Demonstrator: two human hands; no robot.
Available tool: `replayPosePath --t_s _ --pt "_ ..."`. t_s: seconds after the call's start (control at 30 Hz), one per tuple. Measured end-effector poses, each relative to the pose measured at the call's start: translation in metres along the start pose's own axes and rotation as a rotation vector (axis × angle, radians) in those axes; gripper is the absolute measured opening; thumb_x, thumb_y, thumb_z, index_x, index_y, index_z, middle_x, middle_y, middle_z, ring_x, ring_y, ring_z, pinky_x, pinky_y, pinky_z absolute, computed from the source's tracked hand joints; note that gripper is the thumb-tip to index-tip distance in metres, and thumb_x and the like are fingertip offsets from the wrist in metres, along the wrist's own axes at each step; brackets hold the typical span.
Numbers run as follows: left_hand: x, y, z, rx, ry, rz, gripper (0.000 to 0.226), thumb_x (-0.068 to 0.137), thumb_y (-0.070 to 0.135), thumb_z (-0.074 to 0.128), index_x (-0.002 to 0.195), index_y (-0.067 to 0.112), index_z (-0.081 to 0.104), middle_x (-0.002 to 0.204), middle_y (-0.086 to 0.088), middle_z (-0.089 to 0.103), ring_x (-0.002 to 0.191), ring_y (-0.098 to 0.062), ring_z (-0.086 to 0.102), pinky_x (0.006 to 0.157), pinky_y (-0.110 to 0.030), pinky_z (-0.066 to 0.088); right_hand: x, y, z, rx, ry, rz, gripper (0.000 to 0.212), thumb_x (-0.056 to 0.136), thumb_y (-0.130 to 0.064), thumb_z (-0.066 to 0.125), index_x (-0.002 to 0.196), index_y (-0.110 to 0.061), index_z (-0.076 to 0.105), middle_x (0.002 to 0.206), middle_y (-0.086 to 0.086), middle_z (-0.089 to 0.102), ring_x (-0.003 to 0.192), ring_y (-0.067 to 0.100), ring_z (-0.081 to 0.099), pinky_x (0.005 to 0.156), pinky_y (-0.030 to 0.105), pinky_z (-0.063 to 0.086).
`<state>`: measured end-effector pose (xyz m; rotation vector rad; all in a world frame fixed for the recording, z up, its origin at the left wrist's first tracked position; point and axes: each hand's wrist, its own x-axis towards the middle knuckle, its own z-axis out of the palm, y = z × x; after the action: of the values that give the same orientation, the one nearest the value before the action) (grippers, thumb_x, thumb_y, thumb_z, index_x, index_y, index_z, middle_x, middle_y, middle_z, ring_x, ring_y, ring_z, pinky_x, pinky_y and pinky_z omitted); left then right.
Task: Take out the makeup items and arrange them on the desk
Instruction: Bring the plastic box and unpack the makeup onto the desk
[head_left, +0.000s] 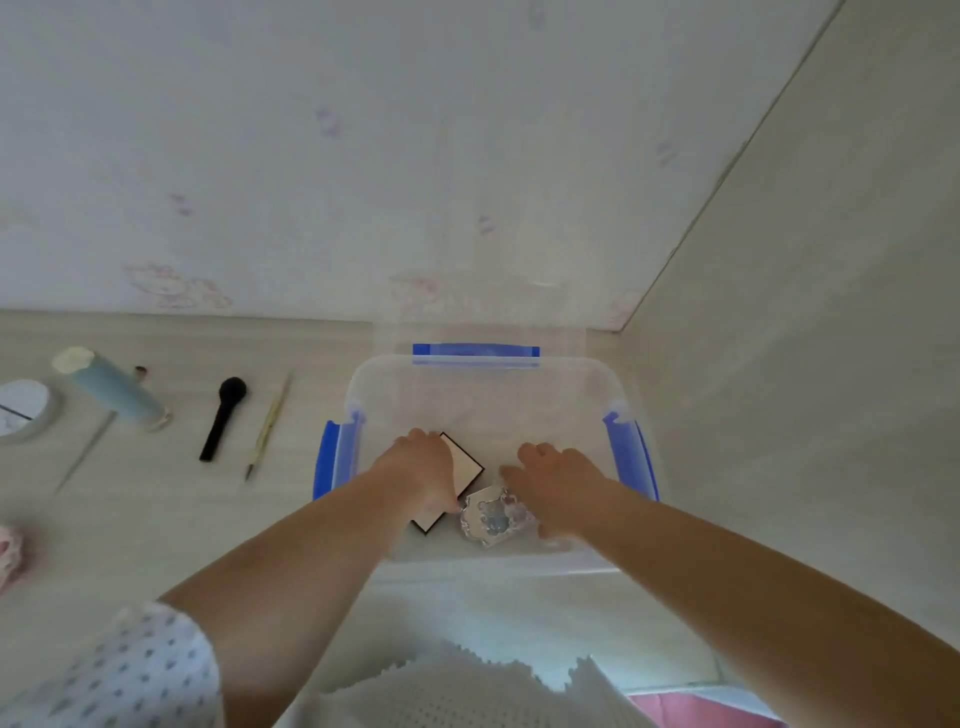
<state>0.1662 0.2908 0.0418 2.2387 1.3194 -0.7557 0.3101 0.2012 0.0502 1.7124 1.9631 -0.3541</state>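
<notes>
Both forearms reach up from the bottom of the frame into the clear bin at centre. Left hand lies flat over the black-edged palette, fingers spread, not yet gripping it. Right hand hovers open beside the shiny compact, its thumb near it. Best to pinch each item by its edges and lift straight up clear of the rim, then set them beside the brush and pencil at left on the desk.
</notes>
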Motion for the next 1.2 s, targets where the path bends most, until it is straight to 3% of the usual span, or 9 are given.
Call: replayPosePath --t_s 0.1,0.37,0.4,0.47,0.53,0.7,0.9,1.03,1.2 --pt "0.013 0.004 0.014 0.042 -0.003 -0.064 0.101 0.071 0.045 0.074 0.141 -0.001 0.018 0.136 -0.017 0.034 0.126 -0.034 0.038 0.099 -0.039 0.041 0.011 -0.002 -0.004 -0.01 -0.02 -0.053 0.045 0.088 -0.02 0.055 0.128 -0.006 0.042 0.127 0.016 0.041 0.115 0.033 0.044 0.086 0.04 0.039" --pt "0.025 0.002 0.025 0.047 0.07 -0.058 0.087 0.068 0.042 0.071 0.132 -0.001 0.03 0.125 -0.015 0.035 0.116 -0.032 0.038 0.098 -0.035 0.041 0.024 -0.008 -0.005 -0.119 -0.027 -0.135 0.036 0.088 -0.011 0.049 0.123 -0.002 0.045 0.123 0.018 0.045 0.112 0.033 0.046 0.074 0.037 0.034" --pt "0.026 0.002 0.026 0.057 0.067 -0.052 0.089 0.066 0.044 0.071 0.132 -0.001 0.031 0.124 -0.015 0.036 0.116 -0.032 0.038 0.098 -0.035 0.041 0.026 -0.01 -0.004 -0.143 0.019 -0.148 0.033 0.084 -0.016 0.056 0.115 -0.004 0.053 0.115 0.016 0.052 0.104 0.031 0.052 0.069 0.035 0.036" --pt "0.026 0.001 0.024 0.047 0.066 -0.057 0.087 0.067 0.042 0.072 0.131 0.0 0.03 0.126 -0.016 0.036 0.118 -0.033 0.038 0.098 -0.035 0.042 0.028 -0.012 -0.008 -0.148 -0.042 -0.138 0.035 0.05 -0.032 0.08 0.078 -0.015 0.068 0.078 0.006 0.063 0.068 0.021 0.06 0.05 0.024 0.035" --pt "0.024 0.001 0.021 0.035 0.077 -0.057 0.081 0.069 0.036 0.071 0.13 0.002 0.031 0.126 -0.015 0.035 0.119 -0.033 0.038 0.095 -0.034 0.042 0.036 -0.007 0.0 -0.198 0.081 -0.136 0.035 0.034 -0.038 0.081 0.06 -0.022 0.066 0.062 -0.002 0.059 0.052 0.014 0.056 0.045 0.021 0.025" --pt "0.013 0.004 0.005 0.033 0.032 -0.049 0.072 0.066 0.027 0.071 0.123 0.005 0.033 0.121 -0.013 0.041 0.113 -0.031 0.046 0.082 -0.033 0.044 0.026 0.003 -0.005 -0.126 0.098 -0.129 0.028 0.09 -0.012 0.048 0.116 -0.004 0.05 0.115 0.018 0.051 0.105 0.033 0.049 0.074 0.039 0.036" --pt "-0.015 0.008 -0.039 -0.06 0.005 0.05 0.072 0.068 0.036 0.074 0.121 0.006 0.035 0.109 -0.009 0.049 0.104 -0.028 0.056 0.076 -0.033 0.045 -0.006 0.027 -0.022 0.047 0.177 -0.101 0.064 0.076 -0.015 0.065 0.132 -0.014 0.035 0.127 0.007 0.044 0.114 0.025 0.045 0.084 0.034 0.04" --pt "-0.046 0.009 -0.069 -0.139 0.114 0.126 0.071 0.069 0.04 0.071 0.119 0.006 0.034 0.103 -0.006 0.048 0.088 -0.023 0.052 0.069 -0.03 0.041 -0.032 0.035 -0.038 0.094 0.341 -0.064 0.065 0.07 -0.017 0.066 0.13 -0.013 0.041 0.127 0.008 0.047 0.115 0.028 0.048 0.085 0.037 0.045" --pt "-0.076 -0.018 -0.093 -0.457 0.218 0.168 0.067 0.066 0.038 0.072 0.115 0.015 0.033 0.101 -0.001 0.052 0.085 -0.018 0.058 0.064 -0.03 0.047 -0.052 0.025 -0.065 0.126 0.539 -0.09 0.066 0.055 -0.015 0.074 0.117 -0.01 0.05 0.112 0.01 0.057 0.099 0.032 0.058 0.073 0.045 0.053"
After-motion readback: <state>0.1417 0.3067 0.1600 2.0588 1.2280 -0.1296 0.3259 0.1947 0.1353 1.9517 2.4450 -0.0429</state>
